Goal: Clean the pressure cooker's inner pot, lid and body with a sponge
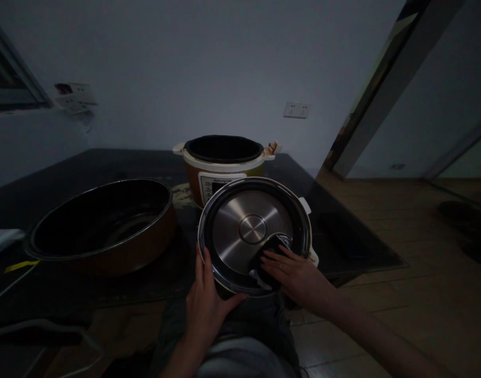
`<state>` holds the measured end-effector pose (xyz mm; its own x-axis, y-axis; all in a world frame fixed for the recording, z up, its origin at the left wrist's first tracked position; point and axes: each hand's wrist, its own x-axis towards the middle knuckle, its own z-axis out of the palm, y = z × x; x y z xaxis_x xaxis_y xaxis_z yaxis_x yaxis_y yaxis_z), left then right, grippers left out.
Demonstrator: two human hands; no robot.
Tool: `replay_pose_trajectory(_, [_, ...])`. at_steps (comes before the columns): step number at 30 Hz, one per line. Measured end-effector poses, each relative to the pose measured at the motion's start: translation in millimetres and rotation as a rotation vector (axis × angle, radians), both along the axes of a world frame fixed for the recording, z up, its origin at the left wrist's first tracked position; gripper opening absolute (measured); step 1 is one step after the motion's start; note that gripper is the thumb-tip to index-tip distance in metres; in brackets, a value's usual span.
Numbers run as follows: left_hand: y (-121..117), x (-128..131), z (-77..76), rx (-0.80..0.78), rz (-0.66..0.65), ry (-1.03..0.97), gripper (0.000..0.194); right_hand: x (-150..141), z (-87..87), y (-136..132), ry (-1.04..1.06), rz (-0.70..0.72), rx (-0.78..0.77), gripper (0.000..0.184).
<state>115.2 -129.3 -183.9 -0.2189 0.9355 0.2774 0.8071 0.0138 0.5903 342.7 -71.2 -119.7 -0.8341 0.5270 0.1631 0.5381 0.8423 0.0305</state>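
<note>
Items in my view, one cam:
- Lid (232, 212), round, metal inner side twd me, held tilted in front of elec. cooker, nr table edge.
- L hand (206, 302): on lid's lower-L rim, fingers up the side, thumb out along bottom edge; I read it as gripping the rim.
- R hand (297, 273): laid over dk cloth (270, 254) on lid's lower-R inner part, fingers extended, close tog.; thumb hidden, so I can't tell if it pinches.
- Elec. cooker (227, 168), open top, dk interior, ctrl panel partly behind lid.
- Lg pot (106, 231), brown outside, dk inside, on table L of lid, apart from it.
- Blk table (126, 164), shiny top.
- Yellow strip (22, 266), far L, beside pot.
- Wall outlet (296, 109), wht, above & R of cooker.
</note>
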Motion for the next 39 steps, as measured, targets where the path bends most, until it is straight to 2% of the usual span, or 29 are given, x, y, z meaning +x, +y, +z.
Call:
replay_pose_trajectory(4, [0,0,-0.3,0.000,0.000,0.005,0.126,-3,3.2,9,-0.002,-0.125,0.121,0.060])
replay_pose_trajectory(7, [-1,0,0.0,-0.002,0.004,0.017,0.125,-10,-1.1,9,0.000,-0.193,0.192,0.058])
replay_pose_trajectory(13, [0,0,-0.7,-0.004,0.012,0.016,0.130,-29,-17.6,-4,0.002,-0.079,0.130,0.052])
replay_pose_trajectory(16, [0,0,-1.9,0.003,0.015,0.021,0.130,-45,-18.7,4,0.013,-0.040,0.119,0.051])
replay_pose_trajectory(19, [-1,-1,-2.8,0.019,0.005,0.023,0.130,-65,-8.6,25,0.027,-0.035,0.135,0.051])
replay_pose_trajectory(23, [-1,-1,-2.1,0.033,0.002,0.022,0.129,-88,16.6,58,0.098,-0.153,0.153,0.053])
replay_pose_trajectory(26, [0,0,-1.7,0.036,0.007,0.009,0.128,-100,28.4,70,0.156,-0.208,0.137,0.051])
replay_pose_trajectory(29, [1,0,-2.6,0.055,0.007,0.004,0.128,-106,25.7,65,0.172,-0.201,0.128,0.048])
replay_pose_trajectory(33, [2,-1,-5.2,0.093,-0.001,-0.020,0.133,-107,10.3,44,0.124,-0.056,0.093,0.040])
replay_pose_trajectory(39, [3,-1,-8.9,0.066,0.023,-0.033,0.136,-82,-4.2,5,0.021,0.047,-0.031,0.037])
